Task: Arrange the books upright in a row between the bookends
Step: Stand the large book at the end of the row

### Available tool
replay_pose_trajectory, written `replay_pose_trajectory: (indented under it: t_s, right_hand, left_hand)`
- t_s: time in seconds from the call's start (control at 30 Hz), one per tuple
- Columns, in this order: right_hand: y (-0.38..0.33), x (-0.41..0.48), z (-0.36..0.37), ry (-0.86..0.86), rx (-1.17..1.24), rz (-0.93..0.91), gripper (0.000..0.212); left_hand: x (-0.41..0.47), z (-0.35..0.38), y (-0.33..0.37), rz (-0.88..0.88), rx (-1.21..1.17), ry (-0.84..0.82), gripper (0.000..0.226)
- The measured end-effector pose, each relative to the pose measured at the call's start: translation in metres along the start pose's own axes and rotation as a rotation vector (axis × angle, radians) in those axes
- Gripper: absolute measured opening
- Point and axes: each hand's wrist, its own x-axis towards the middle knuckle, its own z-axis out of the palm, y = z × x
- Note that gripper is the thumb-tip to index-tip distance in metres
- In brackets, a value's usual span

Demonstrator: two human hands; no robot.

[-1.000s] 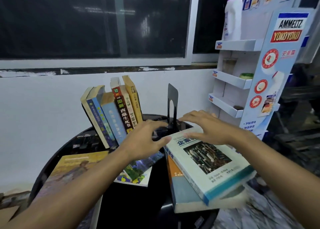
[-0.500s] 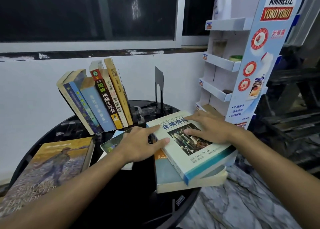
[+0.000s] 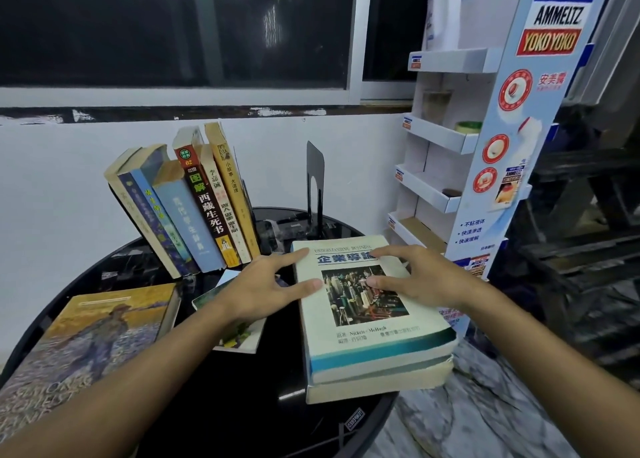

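A thick white business book [image 3: 377,333] lies flat on top of a second thick book [image 3: 381,385] at the right of the round black table [image 3: 242,405]. My left hand [image 3: 266,288] touches the white book's left edge with spread fingers. My right hand [image 3: 419,277] lies flat on its cover. Several books [image 3: 194,208] stand leaning left at the back. A black bookend [image 3: 314,184] stands upright to their right, with a gap between. The left bookend is hidden.
A large painted-cover book [image 3: 93,350] lies flat at the front left. A thin colourful booklet [image 3: 239,333] lies under my left wrist. A white cardboard display rack [image 3: 485,153] stands right of the table. The white wall [image 3: 52,180] is close behind.
Both hands stayed on the white book and turned it squarer over the book beneath. The camera has come closer and tilted down.
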Motion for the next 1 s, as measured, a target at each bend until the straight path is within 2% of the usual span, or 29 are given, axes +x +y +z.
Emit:
replay_pose_trajectory:
  t_s: [0.1, 0.2, 0.3, 0.43, 0.57, 0.83, 1.0]
  right_hand:
    - [-0.001, 0.000, -0.001, 0.016, 0.118, 0.023, 0.072]
    - [0.000, -0.002, -0.001, 0.036, 0.182, 0.048, 0.068]
    - [0.002, -0.006, -0.003, 0.094, 0.301, 0.045, 0.064]
    - [-0.002, -0.008, -0.018, 0.232, 0.428, -0.049, 0.061]
    - [-0.016, -0.006, -0.035, 0.389, 0.400, -0.242, 0.051]
    - [-0.044, -0.001, -0.049, 0.583, 0.344, -0.539, 0.048]
    - [-0.041, 0.005, -0.035, 0.663, 0.225, -0.591, 0.046]
  left_hand:
    - [0.003, 0.001, 0.004, 0.028, -0.064, 0.048, 0.093]
    - [0.001, 0.005, 0.016, 0.053, -0.345, 0.062, 0.077]
    - [-0.001, 0.006, 0.023, 0.101, -0.535, 0.043, 0.074]
    - [-0.002, -0.006, 0.033, 0.219, -0.552, 0.118, 0.073]
    - [-0.007, -0.020, 0.039, 0.319, -0.552, 0.210, 0.072]
    - [-0.026, -0.033, 0.056, 0.434, -0.624, 0.349, 0.071]
    - [-0.034, -0.027, 0.051, 0.508, -0.508, 0.382, 0.066]
